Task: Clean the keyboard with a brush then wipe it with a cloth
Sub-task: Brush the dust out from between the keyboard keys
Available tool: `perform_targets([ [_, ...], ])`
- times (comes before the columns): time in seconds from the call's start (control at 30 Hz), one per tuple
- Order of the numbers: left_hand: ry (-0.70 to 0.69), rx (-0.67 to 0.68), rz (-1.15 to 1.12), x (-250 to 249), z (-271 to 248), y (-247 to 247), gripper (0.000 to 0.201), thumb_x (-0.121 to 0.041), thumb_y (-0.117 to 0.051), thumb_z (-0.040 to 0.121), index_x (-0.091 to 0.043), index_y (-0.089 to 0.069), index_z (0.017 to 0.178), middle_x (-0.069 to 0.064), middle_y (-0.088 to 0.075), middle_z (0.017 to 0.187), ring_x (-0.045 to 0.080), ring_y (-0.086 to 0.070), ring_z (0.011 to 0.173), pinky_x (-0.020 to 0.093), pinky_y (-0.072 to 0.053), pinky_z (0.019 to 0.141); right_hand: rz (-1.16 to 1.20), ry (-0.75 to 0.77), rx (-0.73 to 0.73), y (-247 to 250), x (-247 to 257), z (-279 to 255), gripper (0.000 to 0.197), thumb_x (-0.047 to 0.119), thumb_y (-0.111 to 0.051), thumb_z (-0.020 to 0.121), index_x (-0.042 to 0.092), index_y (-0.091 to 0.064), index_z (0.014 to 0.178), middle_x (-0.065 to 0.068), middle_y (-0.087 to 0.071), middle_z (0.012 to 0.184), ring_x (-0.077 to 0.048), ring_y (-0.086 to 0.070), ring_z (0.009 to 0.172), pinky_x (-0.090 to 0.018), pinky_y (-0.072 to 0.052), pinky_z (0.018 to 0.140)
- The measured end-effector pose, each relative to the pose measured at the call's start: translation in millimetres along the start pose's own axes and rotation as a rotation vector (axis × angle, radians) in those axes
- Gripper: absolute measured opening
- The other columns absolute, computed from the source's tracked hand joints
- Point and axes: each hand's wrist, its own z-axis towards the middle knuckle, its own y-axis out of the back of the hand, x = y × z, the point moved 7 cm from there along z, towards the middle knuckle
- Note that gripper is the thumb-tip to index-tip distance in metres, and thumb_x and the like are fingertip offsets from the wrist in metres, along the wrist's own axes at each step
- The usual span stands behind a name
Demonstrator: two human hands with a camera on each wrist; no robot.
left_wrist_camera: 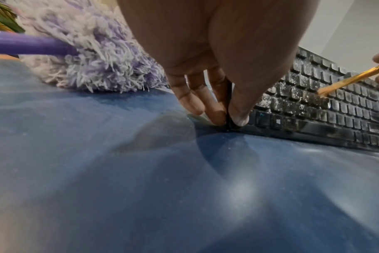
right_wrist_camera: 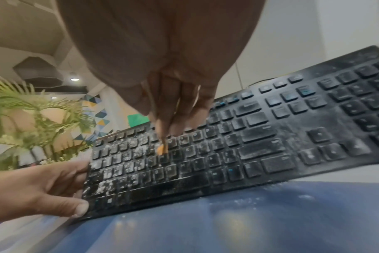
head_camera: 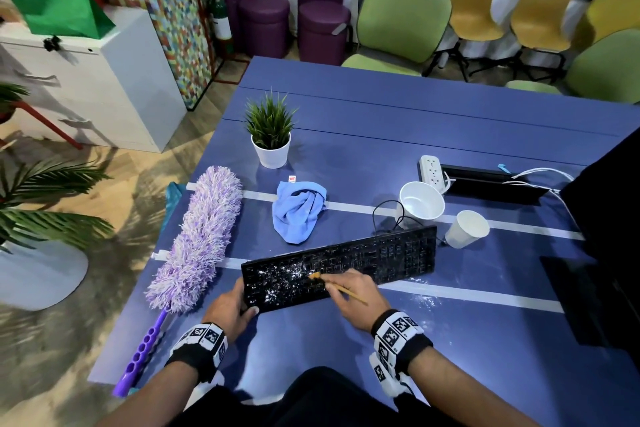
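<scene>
Our left hand [head_camera: 230, 308] grips the near left corner of the keyboard [head_camera: 346, 263], thumb on top and fingers behind its edge. Our right hand [head_camera: 353, 295] pinches a thin brush [head_camera: 341, 289], its tip down on the powder-dusted keys left of centre. The keyboard lies slantwise on the blue table [head_camera: 415, 121], between both hands. Beyond it lies the blue cloth [head_camera: 298, 211], well apart; a purple duster [head_camera: 197, 239] lies to the left.

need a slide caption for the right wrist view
Right hand works a brush over the dusty keyboard while the left hand grips its end.
</scene>
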Motion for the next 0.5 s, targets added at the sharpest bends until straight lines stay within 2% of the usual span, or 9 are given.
perform_targets([
  [0.1, -0.001, 0.004, 0.024, 1.1, 1.5, -1.8, 0.063, -0.030, -0.065, 0.082, -0.013, -0.032, 0.134, 0.008, -0.066, 0.087, 0.031, -0.064, 0.086, 0.034, -0.047, 0.069, -0.010, -0.074, -0.216, 26.5, -6.3, -3.8, 0.023, 0.016, -0.060, 0.085, 0.025, -0.074, 0.101, 0.000, -0.072, 0.081, -0.010, -0.056, 0.074, -0.019, -0.046, 0.068],
  [0.17, 0.001, 0.011, 0.028, 0.9, 1.0, -3.2, 0.062, -0.030, -0.064, 0.083, -0.013, -0.032, 0.132, 0.008, -0.066, 0.088, 0.031, -0.064, 0.086, 0.034, -0.048, 0.070, 0.005, -0.071, -0.308, 34.6, -6.1, -3.8, 0.021, 0.016, -0.061, 0.083, 0.023, -0.075, 0.098, 0.002, -0.073, 0.083, -0.010, -0.059, 0.076, -0.021, -0.051, 0.072],
  [0.3, 0.020, 0.012, 0.021, 2.2, 1.6, -3.1, 0.060, -0.031, -0.065, 0.082, -0.014, -0.033, 0.130, 0.007, -0.065, 0.086, 0.031, -0.064, 0.086, 0.034, -0.048, 0.071, 0.008, -0.024, -0.231, 22.8, 9.2, 3.8, 0.023, 0.022, -0.058, 0.086, 0.017, -0.074, 0.102, 0.001, -0.074, 0.093, -0.013, -0.061, 0.082, -0.026, -0.053, 0.079],
  [0.37, 0.021, 0.016, 0.021, 2.7, 2.3, -2.7, 0.060, -0.031, -0.065, 0.082, -0.015, -0.033, 0.131, 0.002, -0.061, 0.082, 0.029, -0.064, 0.085, 0.033, -0.048, 0.070, 0.005, 0.021, -0.172, 19.1, 17.9, 7.2, 0.024, 0.024, -0.057, 0.088, 0.016, -0.073, 0.104, 0.001, -0.074, 0.094, -0.015, -0.061, 0.082, -0.026, -0.051, 0.081],
  [0.47, 0.010, 0.022, 0.015, 2.0, 1.8, -2.7, 0.062, -0.031, -0.065, 0.083, -0.015, -0.031, 0.133, 0.000, -0.059, 0.081, 0.028, -0.064, 0.084, 0.032, -0.048, 0.070, 0.034, -0.029, -0.163, 25.4, 16.2, 8.2, 0.020, 0.017, -0.060, 0.087, 0.018, -0.075, 0.101, 0.021, -0.064, 0.078, -0.013, -0.058, 0.074, -0.018, -0.047, 0.075],
  [0.5, 0.004, 0.019, 0.015, 1.8, 1.8, -3.0, 0.063, -0.031, -0.064, 0.083, -0.015, -0.031, 0.134, 0.001, -0.060, 0.081, 0.028, -0.064, 0.084, 0.033, -0.048, 0.070, 0.018, -0.043, -0.186, 29.3, 14.5, 7.2, 0.020, 0.015, -0.060, 0.086, 0.018, -0.075, 0.099, 0.022, -0.063, 0.076, -0.014, -0.058, 0.074, -0.020, -0.048, 0.074],
])
